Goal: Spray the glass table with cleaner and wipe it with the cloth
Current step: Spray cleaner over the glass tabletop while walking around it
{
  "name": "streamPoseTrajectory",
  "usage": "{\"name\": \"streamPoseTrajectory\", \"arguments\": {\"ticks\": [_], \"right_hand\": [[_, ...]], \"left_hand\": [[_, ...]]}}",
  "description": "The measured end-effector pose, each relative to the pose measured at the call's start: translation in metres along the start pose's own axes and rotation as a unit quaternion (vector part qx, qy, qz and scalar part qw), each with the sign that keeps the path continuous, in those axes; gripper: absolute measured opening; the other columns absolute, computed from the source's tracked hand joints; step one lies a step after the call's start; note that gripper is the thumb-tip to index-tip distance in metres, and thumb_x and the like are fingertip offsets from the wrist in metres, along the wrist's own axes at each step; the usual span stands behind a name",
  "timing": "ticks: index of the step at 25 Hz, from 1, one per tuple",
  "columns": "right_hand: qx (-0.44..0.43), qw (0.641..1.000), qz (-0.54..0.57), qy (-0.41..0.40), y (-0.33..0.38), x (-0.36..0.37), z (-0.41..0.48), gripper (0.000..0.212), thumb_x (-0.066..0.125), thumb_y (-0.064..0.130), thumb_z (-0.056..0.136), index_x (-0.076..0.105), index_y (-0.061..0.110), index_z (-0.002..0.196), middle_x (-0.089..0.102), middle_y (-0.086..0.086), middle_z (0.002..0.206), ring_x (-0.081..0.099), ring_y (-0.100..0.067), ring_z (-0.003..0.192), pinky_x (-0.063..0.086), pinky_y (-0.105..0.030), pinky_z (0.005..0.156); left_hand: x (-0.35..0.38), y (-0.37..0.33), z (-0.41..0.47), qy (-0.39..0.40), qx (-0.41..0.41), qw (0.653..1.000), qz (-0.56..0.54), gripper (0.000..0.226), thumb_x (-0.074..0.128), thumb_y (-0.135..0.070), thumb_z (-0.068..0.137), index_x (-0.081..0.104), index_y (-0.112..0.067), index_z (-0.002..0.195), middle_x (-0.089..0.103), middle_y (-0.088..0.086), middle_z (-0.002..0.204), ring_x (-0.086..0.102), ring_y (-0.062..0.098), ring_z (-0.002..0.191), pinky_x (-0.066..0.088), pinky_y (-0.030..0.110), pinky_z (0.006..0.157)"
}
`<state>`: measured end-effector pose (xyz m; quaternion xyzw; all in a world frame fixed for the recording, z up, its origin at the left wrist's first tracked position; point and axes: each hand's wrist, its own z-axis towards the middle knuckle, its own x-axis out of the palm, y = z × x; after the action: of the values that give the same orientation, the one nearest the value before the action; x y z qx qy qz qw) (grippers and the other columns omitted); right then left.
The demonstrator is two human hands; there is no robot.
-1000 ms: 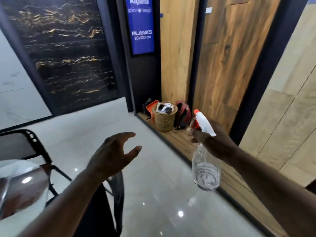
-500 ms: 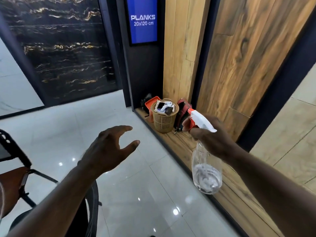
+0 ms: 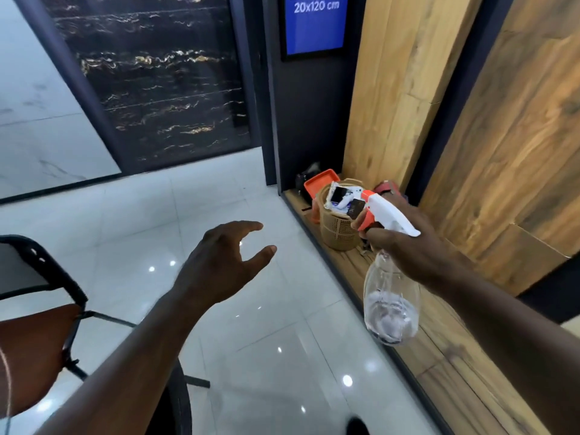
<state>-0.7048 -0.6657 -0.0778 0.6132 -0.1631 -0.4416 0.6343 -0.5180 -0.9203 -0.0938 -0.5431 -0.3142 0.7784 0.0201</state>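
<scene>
My right hand (image 3: 411,246) grips the neck of a clear spray bottle (image 3: 390,309) with a white and orange trigger head, held upright in the air over the wooden ledge. A little liquid sits in its bottom. My left hand (image 3: 219,265) is stretched forward over the glossy floor, fingers spread and loosely bent, holding nothing. No cloth is in view. The glass table shows at most as a thin curved edge at the far lower left (image 3: 6,387); I cannot tell for sure.
A black-framed chair with a brown seat (image 3: 37,340) stands at the lower left. On the wooden ledge (image 3: 439,356) ahead stand a tan basket (image 3: 337,227) of small items, an orange tray (image 3: 320,183) and a red bag. Wood and dark marble display panels line the walls.
The view has swung right and closer to the ledge and basket. The chair and the table edge have slid to the left. Both hands keep their pose, the bottle still in the right one.
</scene>
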Motion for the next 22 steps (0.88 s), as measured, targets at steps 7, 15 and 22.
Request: {"name": "streamPoseTrajectory", "arguments": {"ticks": [7, 15, 22], "right_hand": [[-0.037, 0.992, 0.023, 0.117, -0.055, 0.047, 0.168, 0.031, 0.063, 0.031, 0.061, 0.066, 0.023, 0.090, 0.075, 0.006, 0.093, 0.069, -0.027, 0.089, 0.056, -0.052, 0.079], [-0.068, 0.942, 0.054, 0.324, -0.053, 0.176, 0.326, 0.022, 0.063, 0.012, 0.065, 0.066, 0.018, 0.086, 0.073, 0.003, 0.090, 0.075, -0.019, 0.102, 0.053, -0.034, 0.081], [-0.120, 0.893, 0.091, 0.424, -0.028, 0.340, 0.404, 0.031, 0.066, 0.015, 0.067, 0.070, 0.012, 0.097, 0.073, -0.003, 0.096, 0.073, -0.034, 0.101, 0.056, -0.064, 0.079]], "left_hand": [[0.017, 0.055, 0.091, -0.028, -0.131, 0.990, 0.044, 0.064, 0.056, -0.082, 0.080, 0.058, -0.046, 0.133, 0.062, -0.017, 0.136, 0.054, 0.010, 0.132, 0.051, 0.042, 0.105], [0.000, 0.135, 0.122, -0.108, -0.286, 0.950, 0.056, 0.061, 0.062, -0.074, 0.084, 0.061, -0.040, 0.134, 0.063, -0.012, 0.137, 0.057, 0.012, 0.129, 0.051, 0.044, 0.106], [-0.041, 0.247, 0.122, -0.203, -0.354, 0.912, 0.038, 0.060, 0.063, -0.068, 0.085, 0.068, -0.027, 0.128, 0.071, -0.006, 0.128, 0.069, 0.009, 0.107, 0.058, 0.038, 0.093]]}}
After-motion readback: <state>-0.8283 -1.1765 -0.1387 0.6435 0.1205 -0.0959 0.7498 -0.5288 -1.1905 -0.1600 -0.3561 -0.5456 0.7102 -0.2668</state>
